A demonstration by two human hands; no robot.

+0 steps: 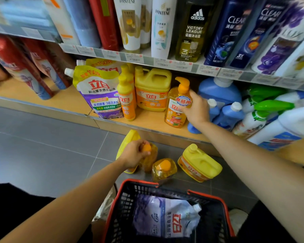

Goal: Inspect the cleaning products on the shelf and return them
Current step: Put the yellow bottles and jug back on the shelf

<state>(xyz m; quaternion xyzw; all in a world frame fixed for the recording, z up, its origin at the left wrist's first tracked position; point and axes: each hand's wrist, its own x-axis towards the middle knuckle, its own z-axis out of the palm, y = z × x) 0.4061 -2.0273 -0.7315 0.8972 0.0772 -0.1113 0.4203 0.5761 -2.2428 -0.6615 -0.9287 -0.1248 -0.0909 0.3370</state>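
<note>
Up and to the left of the left hand, a purple-and-yellow refill pouch [96, 92], a slim yellow bottle [126, 97] and a yellow jug [153, 88] stand on the lower shelf [147, 120]. The left hand [135, 153] is low over the floor, its fingers curled round the orange cap of an amber floor bottle [151, 160]. A yellow pack [128, 139] lies just behind it. Between the hands, nearer the person, a second amber bottle [164, 168] and a floor jug [200, 163] sit on the tiles. Below them is a black basket [209, 195] holding a white-blue pouch [165, 216]. The right hand [196, 109] grasps an orange pump bottle [174, 116] at its shoulder, and the bottle stands on the shelf's front edge. Blue bottles [219, 90] stand just right of that hand.
</note>
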